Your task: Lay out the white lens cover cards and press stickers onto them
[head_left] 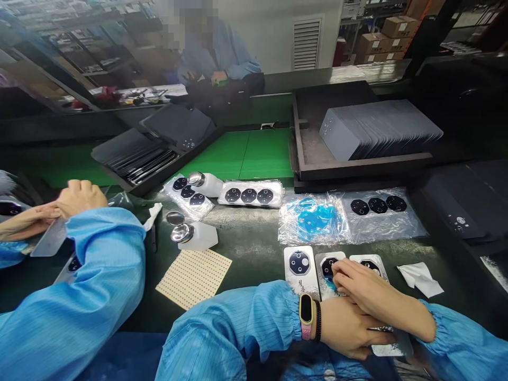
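Note:
My left hand [349, 325], with a yellow-rimmed wristband, lies over the pale phone back panels, its fingers stretched out and apart. The tips rest at a panel [392, 346] near the table's front edge. Crossing above it, my right hand [363, 283] has its fingers drawn together at the middle panel [320, 259], beside the dark camera plate and a bit of blue film [328, 284]; what they pinch is hidden. To the left lies a white panel [289, 259] with a black octagonal camera plate [299, 263]. Another panel [379, 260] is partly covered by my right hand.
A co-worker's hands [81, 198] hold a panel at left. Two dispenser bottles [200, 236] [212, 185], a sticker sheet [194, 278], bagged camera plates [251, 194], blue film pieces [313, 218] and a crumpled wipe [420, 279] lie around. Behind stands a black tray [317, 151] of grey panels [381, 129].

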Demonstrator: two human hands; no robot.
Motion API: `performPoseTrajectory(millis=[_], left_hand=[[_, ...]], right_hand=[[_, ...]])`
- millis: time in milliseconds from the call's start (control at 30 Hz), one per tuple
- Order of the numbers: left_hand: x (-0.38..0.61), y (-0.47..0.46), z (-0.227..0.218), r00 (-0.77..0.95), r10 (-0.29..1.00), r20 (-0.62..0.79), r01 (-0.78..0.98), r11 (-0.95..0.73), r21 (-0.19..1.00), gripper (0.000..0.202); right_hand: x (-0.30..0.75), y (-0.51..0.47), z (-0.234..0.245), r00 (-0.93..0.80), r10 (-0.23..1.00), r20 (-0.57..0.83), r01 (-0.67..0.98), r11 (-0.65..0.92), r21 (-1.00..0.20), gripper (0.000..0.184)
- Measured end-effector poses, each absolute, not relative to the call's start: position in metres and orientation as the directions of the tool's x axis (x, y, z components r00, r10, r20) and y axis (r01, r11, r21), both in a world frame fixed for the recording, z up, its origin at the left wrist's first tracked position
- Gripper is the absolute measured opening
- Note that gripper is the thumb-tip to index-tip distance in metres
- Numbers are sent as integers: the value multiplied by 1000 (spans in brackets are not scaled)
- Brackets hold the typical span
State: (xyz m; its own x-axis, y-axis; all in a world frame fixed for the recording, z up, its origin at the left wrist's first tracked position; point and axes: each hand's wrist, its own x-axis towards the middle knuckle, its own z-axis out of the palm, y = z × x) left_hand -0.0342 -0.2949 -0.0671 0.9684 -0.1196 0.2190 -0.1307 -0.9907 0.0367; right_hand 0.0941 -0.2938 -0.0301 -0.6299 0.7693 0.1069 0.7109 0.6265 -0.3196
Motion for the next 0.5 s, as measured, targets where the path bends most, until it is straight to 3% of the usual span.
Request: performPoseTrajectory(millis=[133, 267, 367, 500], left_hand=[[-34, -295, -67, 967, -119, 223, -126, -992, 14, 40], [-34, -295, -69, 963, -118, 241, -119, -993, -10, 41], [-35, -293, -70, 957, -141, 254, -141, -990, -19, 41], [-36, -293, -75, 952, -134, 275, -135, -991, -14, 43]], right_hand=[[99, -292, -6, -663, 746, -60, 648, 532, -544, 27], [105, -283, 4, -614, 782, -102, 619, 397, -678, 20], [109, -269, 5, -594, 803, -45, 550, 365, -751, 22], [105, -237, -4, -386, 913, 134, 586, 355, -729, 20]])
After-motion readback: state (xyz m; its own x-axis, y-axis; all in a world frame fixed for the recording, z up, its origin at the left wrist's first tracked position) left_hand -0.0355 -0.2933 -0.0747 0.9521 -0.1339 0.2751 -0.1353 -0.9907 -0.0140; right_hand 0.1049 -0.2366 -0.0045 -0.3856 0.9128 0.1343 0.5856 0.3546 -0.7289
